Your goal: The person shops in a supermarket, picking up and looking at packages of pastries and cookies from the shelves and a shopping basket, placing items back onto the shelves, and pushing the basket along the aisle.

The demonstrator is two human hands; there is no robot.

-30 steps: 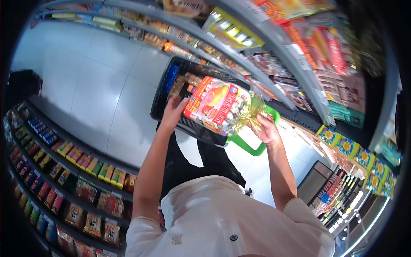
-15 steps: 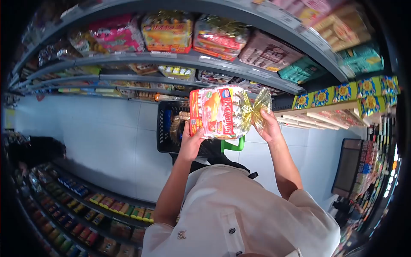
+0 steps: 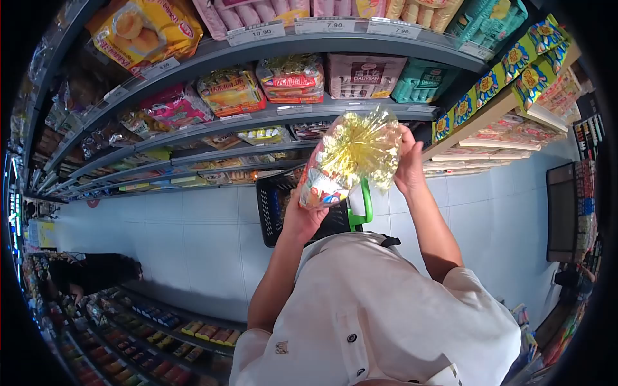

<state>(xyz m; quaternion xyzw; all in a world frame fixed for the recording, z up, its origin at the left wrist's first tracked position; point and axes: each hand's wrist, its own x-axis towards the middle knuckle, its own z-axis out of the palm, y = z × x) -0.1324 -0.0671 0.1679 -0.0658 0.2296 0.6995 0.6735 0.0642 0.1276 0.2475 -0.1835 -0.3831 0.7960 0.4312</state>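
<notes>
A plastic bag of packaged snacks (image 3: 325, 186), with a crinkled gold foil-like gathered end (image 3: 364, 151), is held up in front of me, tilted so the gold end faces up. My left hand (image 3: 304, 217) grips its lower left side, the thumb along the near edge. At the right edge of the gold end is my right hand (image 3: 409, 164), thumb apart and fingers partly hidden behind the foil. Beneath the bag sits a black shopping basket (image 3: 269, 215) with a green handle (image 3: 368, 202); the bag hides much of its inside.
Shelves of packaged snacks with price tags (image 3: 325, 25) stretch ahead. Yellow-green packets (image 3: 479, 148) hang along a side shelf at right. Another person in dark clothes (image 3: 96, 273) is at the far left. Lower shelves (image 3: 174, 325) line the aisle behind.
The snack bag has been turned from its printed face to its gold end. My right thumb has come away from the foil. The view has tipped up toward the upper shelves.
</notes>
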